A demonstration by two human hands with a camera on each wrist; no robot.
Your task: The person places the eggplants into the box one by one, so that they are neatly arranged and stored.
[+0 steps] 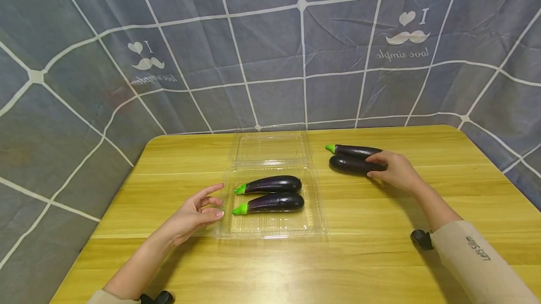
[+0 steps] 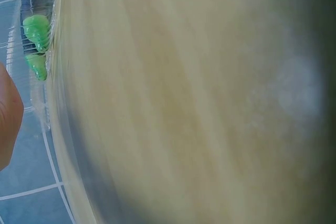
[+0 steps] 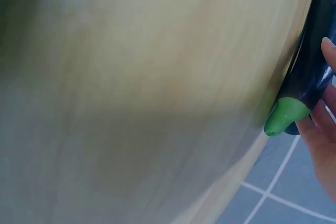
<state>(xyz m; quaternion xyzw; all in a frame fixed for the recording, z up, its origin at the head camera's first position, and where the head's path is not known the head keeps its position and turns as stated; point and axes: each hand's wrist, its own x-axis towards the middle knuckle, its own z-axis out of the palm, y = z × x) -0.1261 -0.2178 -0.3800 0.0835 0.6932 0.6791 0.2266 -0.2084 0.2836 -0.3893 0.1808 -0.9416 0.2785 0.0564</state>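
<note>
Dark purple and glossy, the near eggplant (image 1: 348, 165) lies on the right of the table (image 1: 372, 257), in the grip of the right hand (image 1: 393, 170); thumb and fingers close round its narrow right-hand end, leaving the rounded end bare to the left of the fingertips; the right wrist view shows its green stem (image 3: 286, 115) right beside the fingers; just behind it lies the far eggplant (image 1: 352, 151), turned the other way, its green stem to the left and its right end partly hidden by the hand; the left hand (image 1: 196, 212) holds nothing, its fingers loosely bent and the thumb well apart from them, at the left rim of a clear plastic box (image 1: 317, 219); whether it touches that rim I cannot tell; in the box lie two more, the back eggplant (image 1: 274, 184) and the front eggplant (image 1: 276, 202), side by side, green stems to the left towards the left hand, rounded ends to the right; the lid (image 1: 270, 146) of the box lies folded back behind it, near the table's far edge; beyond hangs a grey curtain (image 1: 270, 59) with white lines
</note>
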